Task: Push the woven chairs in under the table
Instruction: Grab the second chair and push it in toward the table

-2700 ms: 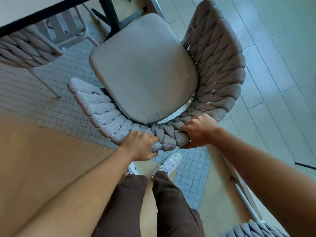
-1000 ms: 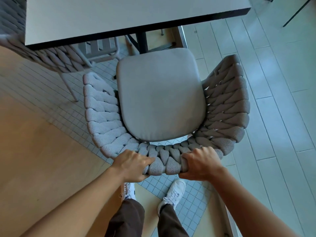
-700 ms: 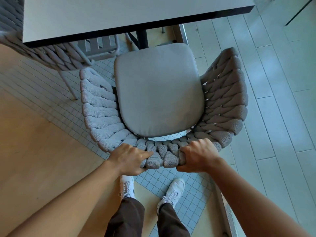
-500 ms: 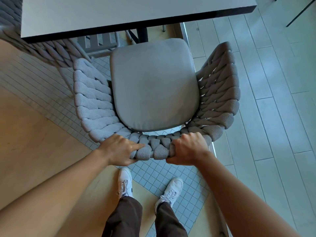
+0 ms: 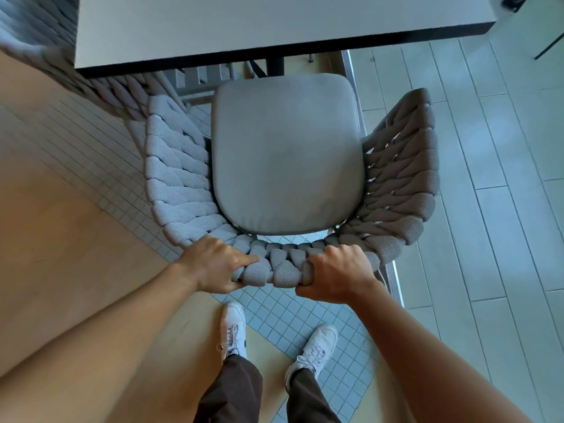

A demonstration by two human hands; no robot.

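A woven grey chair with a pale seat cushion stands just in front of me, facing the table. The cushion's front edge sits close below the table's dark near edge. My left hand and my right hand both grip the braided top of the chair's backrest, about a hand's width apart. A second woven chair sits at the far left, its arm touching or nearly touching the first chair's left arm.
The table's dark leg stands right behind the cushion. A slatted chair seat shows under the tabletop. My two white shoes stand on the small-tiled floor. A metal floor strip runs along the right.
The chair has slid forward toward the table, its seat front now near the tabletop edge, and its left arm has come up against the neighbouring chair. Both hands keep their grip.
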